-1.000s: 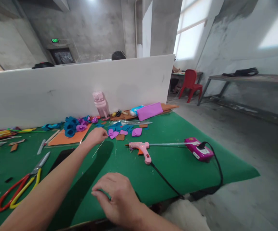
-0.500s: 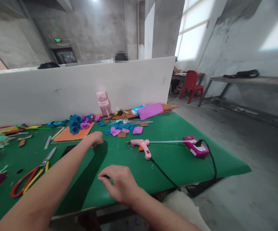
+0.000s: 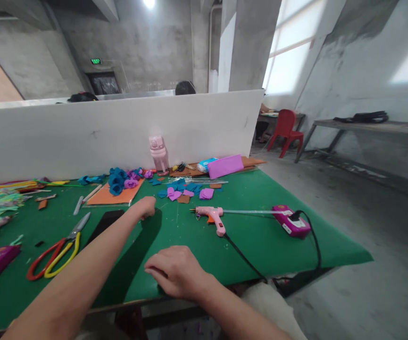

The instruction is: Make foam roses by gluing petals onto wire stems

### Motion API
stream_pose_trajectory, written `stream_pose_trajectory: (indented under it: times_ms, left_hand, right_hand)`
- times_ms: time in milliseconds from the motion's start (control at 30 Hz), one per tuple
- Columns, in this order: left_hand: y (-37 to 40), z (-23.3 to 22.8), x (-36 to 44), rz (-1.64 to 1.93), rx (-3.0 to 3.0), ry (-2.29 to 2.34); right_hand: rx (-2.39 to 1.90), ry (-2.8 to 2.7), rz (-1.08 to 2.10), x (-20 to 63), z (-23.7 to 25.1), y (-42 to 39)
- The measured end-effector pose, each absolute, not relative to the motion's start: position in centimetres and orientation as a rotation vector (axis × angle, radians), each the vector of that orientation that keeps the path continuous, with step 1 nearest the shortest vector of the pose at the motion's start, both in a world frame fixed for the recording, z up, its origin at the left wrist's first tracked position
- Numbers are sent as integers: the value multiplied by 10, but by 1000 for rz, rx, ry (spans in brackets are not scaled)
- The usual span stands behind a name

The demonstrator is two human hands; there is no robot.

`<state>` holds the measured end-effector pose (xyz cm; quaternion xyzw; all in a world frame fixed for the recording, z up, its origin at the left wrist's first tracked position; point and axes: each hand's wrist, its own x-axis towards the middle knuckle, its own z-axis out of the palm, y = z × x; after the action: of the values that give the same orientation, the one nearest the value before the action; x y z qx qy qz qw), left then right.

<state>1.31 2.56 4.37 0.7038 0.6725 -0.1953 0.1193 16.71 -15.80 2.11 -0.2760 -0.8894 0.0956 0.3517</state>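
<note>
My left hand reaches out over the green mat, fingers curled into a loose fist; I see nothing in it. It rests just in front of an orange sheet with blue and purple foam flowers, beside a black phone. My right hand lies palm down at the mat's near edge, its bent fingers hiding what is under them. A pink glue gun lies to the right of both hands.
Red and yellow scissors lie at the left, loose petals and a pink bottle farther back. A magenta power strip with a black cord sits right. A white divider bounds the table; other people sit behind it.
The thin wire seen at my left hand one second ago no longer shows. That hand has drawn slightly back and closed. My right hand has settled flat on the mat's edge.
</note>
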Motion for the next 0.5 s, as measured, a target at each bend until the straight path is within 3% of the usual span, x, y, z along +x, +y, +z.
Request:
stream_pose_trajectory:
  times_ms: [500]
  left_hand:
    - [18,48,-9,-462,2442,1930]
  right_hand:
    - [-688,-2353,109,172,28,-159]
